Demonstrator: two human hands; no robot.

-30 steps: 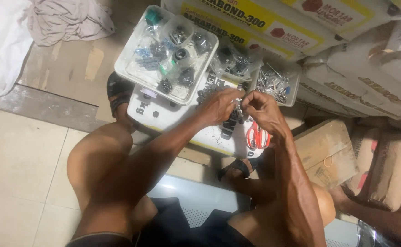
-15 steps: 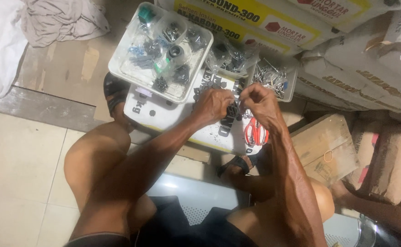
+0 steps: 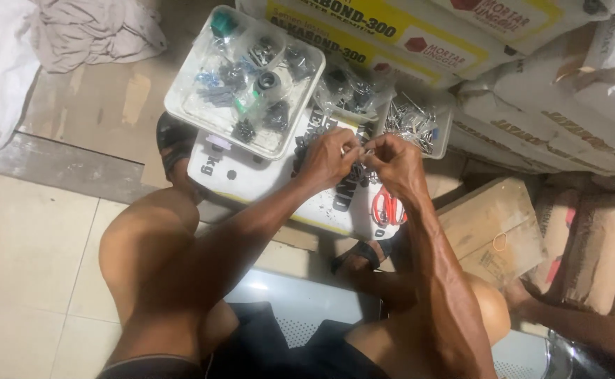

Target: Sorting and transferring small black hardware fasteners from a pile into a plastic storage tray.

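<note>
Over white printed sack serving as work surface (image 3: 251,175): left hand (image 3: 332,158) and right hand (image 3: 391,163) brought together, fingertips nearly touching.

Progress, judged from layout only: sorting or bagging of small hardware under way, not finished. Square clear plastic tray (image 3: 195,112) at upper left already packed with small clear bags of dark and silvery metal parts. Smaller clear plastic tub of silvery screws (image 3: 416,123) just beyond right hand. Loose heap of small dark metal pieces (image 3: 306,146) lying unbagged on sack beside left hand, so work left.

Hands: both pinched narrow, thumb against forefingers, on one tiny piece (image 3: 363,149) held between them above sack; too small to identify, possibly thin clear plastic or a small fastener. Remaining fingers curled in.

Red-handled scissors (image 3: 386,208) flat on sack, near right wrist, untouched. Brown cardboard box (image 3: 493,228) well to right.
</note>
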